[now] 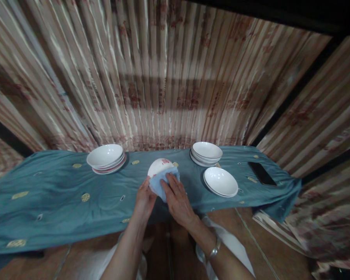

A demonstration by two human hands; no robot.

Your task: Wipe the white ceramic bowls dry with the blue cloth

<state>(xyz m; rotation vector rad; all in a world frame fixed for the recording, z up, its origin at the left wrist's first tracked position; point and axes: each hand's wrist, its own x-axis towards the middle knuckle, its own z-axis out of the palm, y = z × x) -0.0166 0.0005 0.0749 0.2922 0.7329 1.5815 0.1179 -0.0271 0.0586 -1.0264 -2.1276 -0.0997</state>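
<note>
In the middle of the view, a white bowl (156, 166) with red markings is held tilted above the near part of the table. My left hand (146, 194) grips it by its lower left edge, fingers closed, partly hidden by the cloth. A light blue cloth (156, 184) lies over the lower part of the bowl. My right hand (176, 194) holds this cloth and presses it against the bowl with bent fingers. The cloth hides much of the bowl's surface.
On the table's teal patterned cloth (105, 202), stacked white dishes (105, 155) stand at left. Another dish stack (207, 151) stands right of the bowl, with white shallow bowls (221, 181) in front. A black phone (261, 173) lies farther right. Pleated curtains (163, 77) hang behind.
</note>
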